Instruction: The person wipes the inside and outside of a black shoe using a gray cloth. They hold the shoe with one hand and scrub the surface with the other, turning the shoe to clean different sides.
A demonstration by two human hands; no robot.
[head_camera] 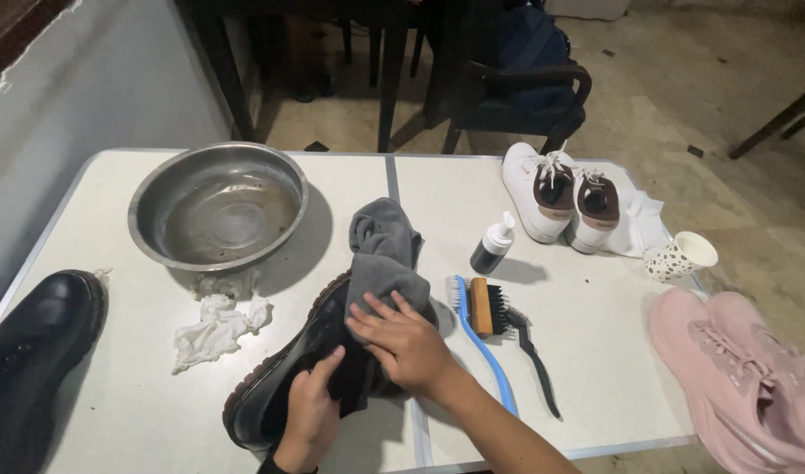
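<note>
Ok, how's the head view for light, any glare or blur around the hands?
Head view: sharp, no blur at the hands; soft glare inside the metal bowl; dark shadows right of the bowl and under the black boot; background dim.

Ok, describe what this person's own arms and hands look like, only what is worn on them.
Both hands are bare: no gloves, rings or watch show. The right hand leads into a bare forearm with no sleeve in view. At the left hand, a dark sleeve edge shows at the wrist by the picture's bottom edge.
</note>
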